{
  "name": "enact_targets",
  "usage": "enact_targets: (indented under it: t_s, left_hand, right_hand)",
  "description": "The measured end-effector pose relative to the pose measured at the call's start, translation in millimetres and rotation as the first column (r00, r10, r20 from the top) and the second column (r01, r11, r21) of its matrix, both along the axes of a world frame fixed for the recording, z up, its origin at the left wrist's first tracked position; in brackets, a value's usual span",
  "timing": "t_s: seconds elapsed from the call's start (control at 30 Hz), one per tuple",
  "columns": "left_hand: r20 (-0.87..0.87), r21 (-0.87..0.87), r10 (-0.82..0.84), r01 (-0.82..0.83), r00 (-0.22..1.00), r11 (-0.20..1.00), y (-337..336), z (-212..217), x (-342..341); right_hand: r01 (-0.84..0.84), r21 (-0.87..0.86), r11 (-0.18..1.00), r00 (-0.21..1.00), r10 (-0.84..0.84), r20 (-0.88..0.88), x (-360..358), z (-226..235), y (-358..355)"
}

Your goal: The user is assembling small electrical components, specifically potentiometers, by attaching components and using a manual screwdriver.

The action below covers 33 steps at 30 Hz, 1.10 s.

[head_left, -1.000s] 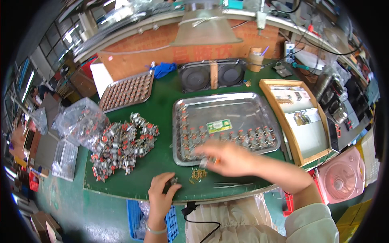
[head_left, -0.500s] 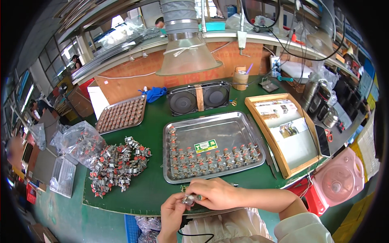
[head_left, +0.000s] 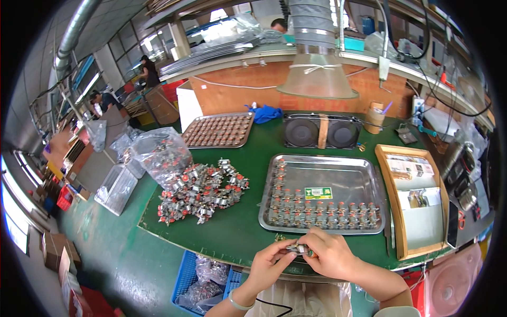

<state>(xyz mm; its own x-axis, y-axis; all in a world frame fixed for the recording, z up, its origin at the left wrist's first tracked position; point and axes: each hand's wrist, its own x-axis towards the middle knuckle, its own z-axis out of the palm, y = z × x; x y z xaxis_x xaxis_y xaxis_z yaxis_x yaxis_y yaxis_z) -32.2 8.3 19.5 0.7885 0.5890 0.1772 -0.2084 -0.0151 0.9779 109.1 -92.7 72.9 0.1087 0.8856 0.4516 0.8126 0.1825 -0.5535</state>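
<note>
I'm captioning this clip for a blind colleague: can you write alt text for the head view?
Both the left hand and the right hand pinch a small metal part at the near edge of a green bench. Just beyond sits a steel tray with rows of similar parts, and to the left lies a loose pile of parts.

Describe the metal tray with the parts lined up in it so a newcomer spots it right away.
On the green table, look just beyond the two hands. The shiny silver tray holds parts in neat rows and a small green card, unlike the brown tray farther back.
</note>
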Motion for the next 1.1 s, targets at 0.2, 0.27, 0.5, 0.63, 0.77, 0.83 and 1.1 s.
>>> enact_targets:
  t_s: [0.2,0.27,0.5,0.63,0.77,0.83,1.1]
  left_hand:
    - [0.051,0.509,0.250,-0.241,0.967,0.827,1,-1,6]
    - [0.112,0.571,0.302,-0.310,0.947,0.760,0,-2,8]
    - [-0.042,0.460,0.200,-0.159,0.979,0.873,-1,3,0]
    - [0.080,-0.091,-0.089,0.097,0.993,0.991,-2,-6,-3]
    - [0.088,-0.105,-0.129,0.138,0.988,0.985,-1,-5,-3]
    - [0.061,-0.035,-0.082,0.084,0.995,0.996,-2,-7,-1]
    - [0.042,0.084,0.028,-0.031,0.999,0.996,-10,-6,-7]
  right_hand:
    - [0.140,0.118,0.983,0.968,-0.161,0.192,-14,-12,5]
    - [0.150,0.075,0.986,0.988,-0.153,0.026,-18,-16,6]
    - [0.031,-0.153,0.988,0.881,-0.099,-0.463,5,0,2]
    - [-0.142,-0.124,0.982,0.861,0.061,-0.504,14,-5,3]
    - [-0.085,-0.120,0.989,0.918,0.031,-0.395,12,-4,1]
    - [-0.070,-0.095,0.993,0.936,0.033,-0.350,6,-2,0]
    - [-0.098,0.019,0.995,0.979,0.100,-0.175,-2,-2,-2]
